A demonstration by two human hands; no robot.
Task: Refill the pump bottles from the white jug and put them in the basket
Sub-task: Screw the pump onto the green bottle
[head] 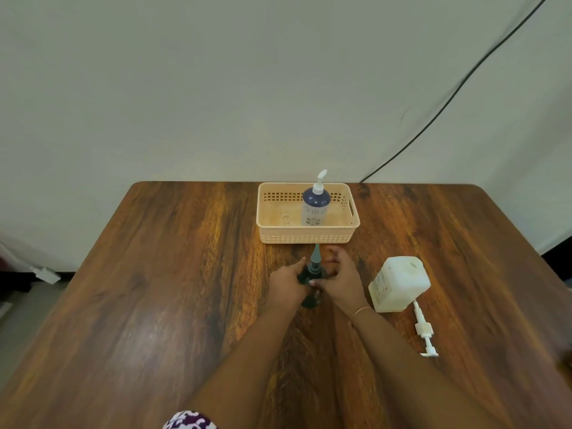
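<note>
Both hands, left hand (pixel 286 281) and right hand (pixel 342 278), are clamped together around the dark green pump bottle (pixel 311 274) standing just before the basket (pixel 306 235), and a careless lift could, I judge, tip it or knock the nearby white jug (pixel 399 284).

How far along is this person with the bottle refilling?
One looks done: the blue pump bottle stands upright in the basket. In hand: the left hand and right hand both hold the dark green pump bottle on the table, its pump on. Whether it is filled, I cannot tell. Left: moving it into the basket. The white jug stands open, with a loose white pump beside it.
</note>
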